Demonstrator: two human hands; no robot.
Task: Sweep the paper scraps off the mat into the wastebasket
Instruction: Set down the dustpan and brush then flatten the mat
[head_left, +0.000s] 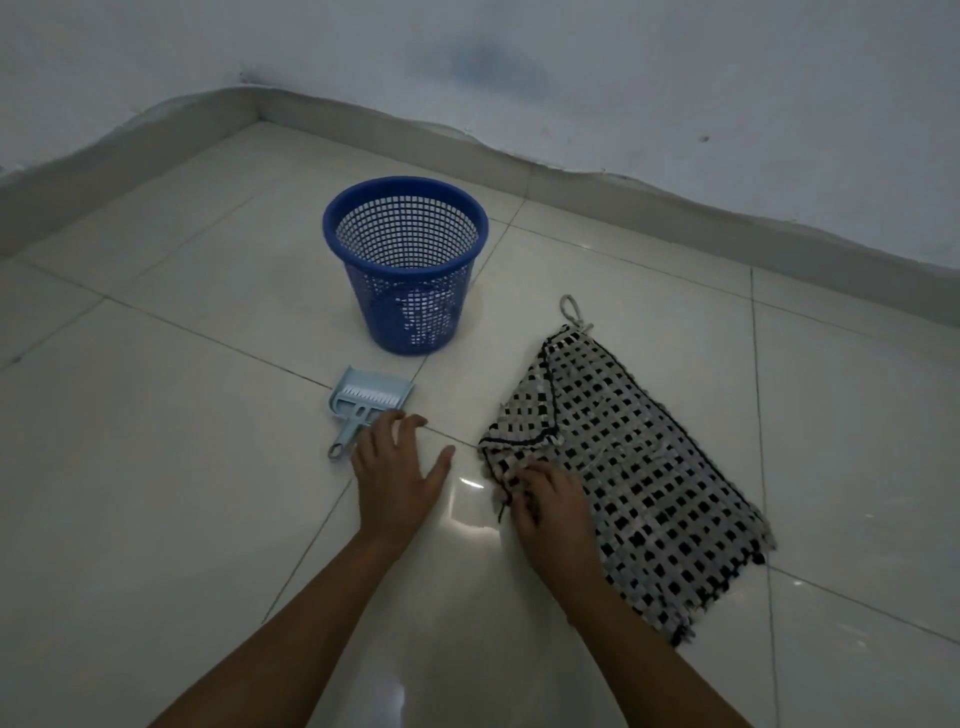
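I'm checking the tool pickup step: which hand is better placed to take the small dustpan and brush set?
Left, probably. The left hand lies open beside the dustpan set, fingertips at its handle. The right hand grips the mat edge, farther away.

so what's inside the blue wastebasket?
Through the wastebasket mesh, pale shapes show low inside, possibly paper; too dim to identify. The floor of it is mostly hidden by the near wall.

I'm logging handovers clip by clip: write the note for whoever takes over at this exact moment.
Left hand: open, fingers spread, beside the dustpan-and-brush set, not gripping it.
Right hand: pinching the near left edge of the woven checked mat, whose corner is folded over.
Blue mesh wastebasket: upright beyond the dustpan.
Done: nothing evident; no paper scraps visible.
Left: unfold the mat, sweep, empty into the wastebasket.
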